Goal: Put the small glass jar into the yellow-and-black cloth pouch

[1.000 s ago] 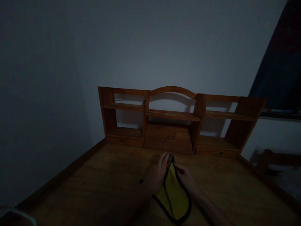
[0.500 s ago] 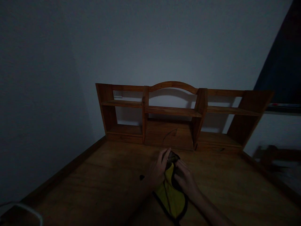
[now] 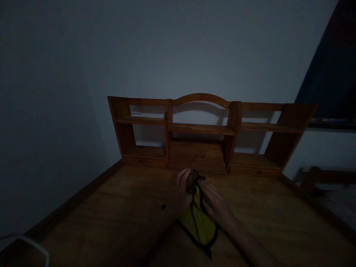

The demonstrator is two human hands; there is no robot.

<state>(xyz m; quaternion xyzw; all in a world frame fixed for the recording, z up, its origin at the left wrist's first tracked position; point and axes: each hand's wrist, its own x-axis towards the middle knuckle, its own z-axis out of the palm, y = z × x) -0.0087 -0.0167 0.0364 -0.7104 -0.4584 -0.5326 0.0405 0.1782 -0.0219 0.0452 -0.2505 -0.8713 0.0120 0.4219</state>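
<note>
One left hand, one right hand on one yellow cloth.

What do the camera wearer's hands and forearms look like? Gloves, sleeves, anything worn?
Left hand and right hand: bare, no gloves, five-fingered human hands. The right forearm shows no sleeve. The left forearm fades into shadow, so a sleeve there can't be judged. No watch visible; too dim to rule out rings.
</note>
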